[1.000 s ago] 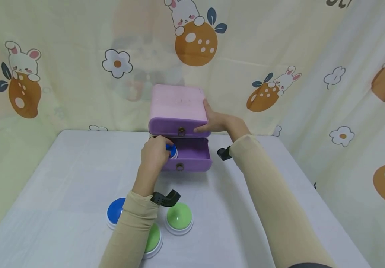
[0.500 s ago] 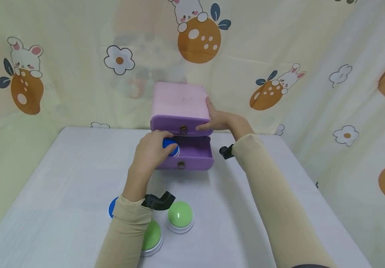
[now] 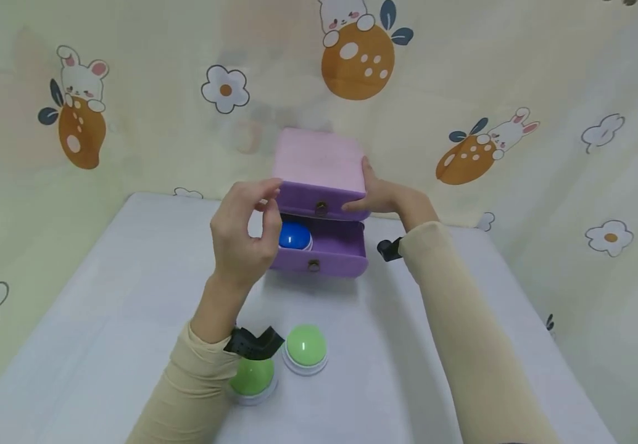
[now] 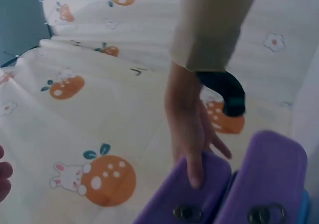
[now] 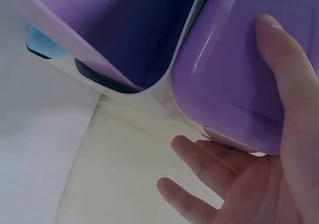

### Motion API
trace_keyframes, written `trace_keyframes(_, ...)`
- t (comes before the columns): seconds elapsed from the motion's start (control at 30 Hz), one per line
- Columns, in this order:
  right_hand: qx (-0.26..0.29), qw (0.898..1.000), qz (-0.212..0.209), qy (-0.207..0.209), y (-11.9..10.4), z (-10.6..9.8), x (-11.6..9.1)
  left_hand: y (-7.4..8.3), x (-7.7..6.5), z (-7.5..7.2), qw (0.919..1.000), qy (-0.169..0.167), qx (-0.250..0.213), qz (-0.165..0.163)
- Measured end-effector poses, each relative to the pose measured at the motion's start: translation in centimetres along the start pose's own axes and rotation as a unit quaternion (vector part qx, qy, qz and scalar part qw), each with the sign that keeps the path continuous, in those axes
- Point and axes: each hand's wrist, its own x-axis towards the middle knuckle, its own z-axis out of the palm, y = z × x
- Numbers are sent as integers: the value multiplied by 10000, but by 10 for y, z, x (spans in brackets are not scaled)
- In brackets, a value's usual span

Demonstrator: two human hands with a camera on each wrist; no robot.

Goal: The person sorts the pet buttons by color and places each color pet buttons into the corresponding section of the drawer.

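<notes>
A small pink cabinet point(image 3: 319, 157) with purple drawers stands at the back of the table, its lower drawer point(image 3: 332, 265) pulled out. Inside that drawer, on the left, lies a blue dome-topped push button point(image 3: 295, 235) with a white base. My left hand point(image 3: 244, 234) is in the air just left of the drawer, thumb and fingers loosely bent with nothing between them. Only its fingertips point(image 4: 4, 174) show in the left wrist view. My right hand point(image 3: 388, 194) holds the cabinet's upper right corner, thumb on the upper drawer front point(image 5: 224, 74), other fingers along the side.
Two green push buttons sit on the white table nearer me: one green button point(image 3: 306, 345) in the middle, another green button point(image 3: 253, 377) partly behind my left sleeve point(image 3: 191, 382). A patterned curtain point(image 3: 147, 123) hangs close behind the cabinet.
My left hand has let go of the blue button in the drawer and drawn back up and left. The other blue button on the table is now hidden. My right hand stays on the cabinet.
</notes>
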Motion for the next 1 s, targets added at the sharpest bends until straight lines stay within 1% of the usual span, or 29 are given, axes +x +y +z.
trace_keyframes(0.07, -24, 10000, 20, 59, 2, -5, -3, -6, 0, -6, 9982, -178, -64, 573)
trace_keyframes(0.1, -38, 9999, 32, 89, 3, -8, -5, -10, -2, -10, 9959, -333, -80, 841)
trace_keyframes(0.17, -70, 9999, 71, 107, 5, -11, -7, -19, -8, -22, 9876, -794, 15, 1351)
trace_keyframes(0.23, -105, 9999, 71, 79, 6, -12, -7, -29, -18, -37, 9761, -1353, 198, 1689)
trace_keyframes(0.27, -113, 9999, 51, 60, 6, -11, -6, -34, -25, -45, 9694, -1707, 295, 1740)
trace_keyframes(0.3, -113, 9999, 35, 43, 6, -10, -4, -38, -33, -55, 9625, -2079, 364, 1706)
trace_keyframes(0.37, -100, 9999, -20, 0, 5, -6, 0, -47, -51, -74, 9471, -2791, 463, 1516)
trace_keyframes(0.4, -99, 9999, -57, -12, 4, -4, 3, -50, -60, -84, 9380, -3159, 481, 1341)
trace_keyframes(0.43, -94, 9999, -91, -27, 2, -2, 5, -53, -69, -93, 9271, -3533, 519, 1141)
trace_keyframes(0.47, -103, 9998, -138, -42, 0, 0, 8, -54, -78, -103, 9143, -3910, 551, 906)
trace_keyframes(0.5, -113, 9997, -216, -56, -2, 2, 11, -54, -87, -112, 8995, -4280, 602, 645)
trace_keyframes(0.53, -98, 9996, -270, -48, -1, 3, 11, -54, -94, -118, 8821, -4649, 651, 404)
trace_keyframes(0.57, -75, 9995, -308, -51, -1, 3, 11, -53, -100, -123, 8629, -5002, 713, 140)
trace_keyframes(0.63, -16, 9992, -388, -83, -1, 4, 11, -49, -109, -133, 8207, -5622, 908, -469)
trace_keyframes(0.7, 32, 9990, -438, -106, -2, 5, 11, -45, -116, -140, 7802, -6055, 1109, -1114)
trace_keyframes(0.73, 53, 9990, -427, -119, -3, 5, 11, -44, -118, -142, 7628, -6199, 1193, -1403)
trace_keyframes(0.77, 67, 9990, -419, -116, -3, 5, 11, -42, -119, -143, 7477, -6305, 1258, -1659)
trace_keyframes(0.8, 74, 9991, -396, -113, -3, 4, 10, -42, -120, -143, 7343, -6395, 1309, -1863)
trace_keyframes(0.83, 73, 9992, -377, -95, -3, 4, 9, -41, -121, -143, 7237, -6464, 1343, -2011)
trace_keyframes(0.9, 82, 9994, -335, -68, -2, 3, 8, -42, -122, -141, 7078, -6597, 1323, -2154)
trace_keyframes(0.97, 77, 9995, -296, -53, -1, 2, 7, -43, -124, -139, 6928, -6749, 1322, -2170)
trace_keyframes(1.0, 68, 9996, -287, -48, 0, 2, 6, -44, -125, -138, 6879, -6812, 1303, -2140)
